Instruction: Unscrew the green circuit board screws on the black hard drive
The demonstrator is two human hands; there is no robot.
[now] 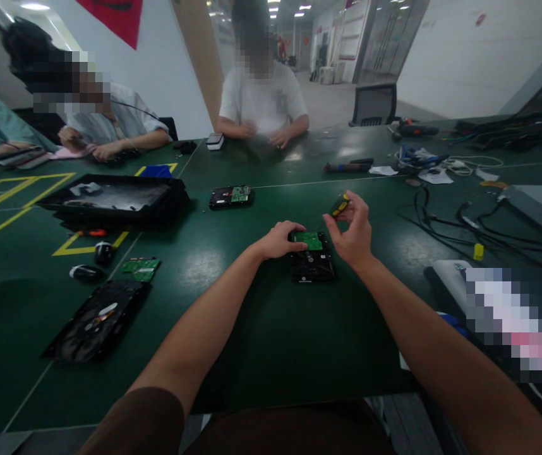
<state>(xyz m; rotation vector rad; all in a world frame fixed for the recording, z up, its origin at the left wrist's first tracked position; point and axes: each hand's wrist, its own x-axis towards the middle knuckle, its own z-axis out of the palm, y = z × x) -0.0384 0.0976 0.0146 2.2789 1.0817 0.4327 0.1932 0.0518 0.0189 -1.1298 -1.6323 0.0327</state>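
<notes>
A black hard drive [317, 270] with a green circuit board [313, 241] on its upper face lies flat on the dark green table in front of me. My left hand [280, 240] grips its left side, thumb across the board and fingers along the far edge. In my right hand [355, 232] is a screwdriver [340, 205] with a black and yellow handle, pinched between thumb and fingers. It is tilted over the drive's far right corner. The shaft is thin and blurred, so I cannot tell whether its tip touches a screw.
Another hard drive [231, 196] lies farther off, left of centre. A black tray [119, 197], a dark drive casing [98, 321] and a loose circuit board [142, 269] are on the left. Black cables [455, 221] and a grey metal box [539, 203] occupy the right. A person [264, 101] sits opposite.
</notes>
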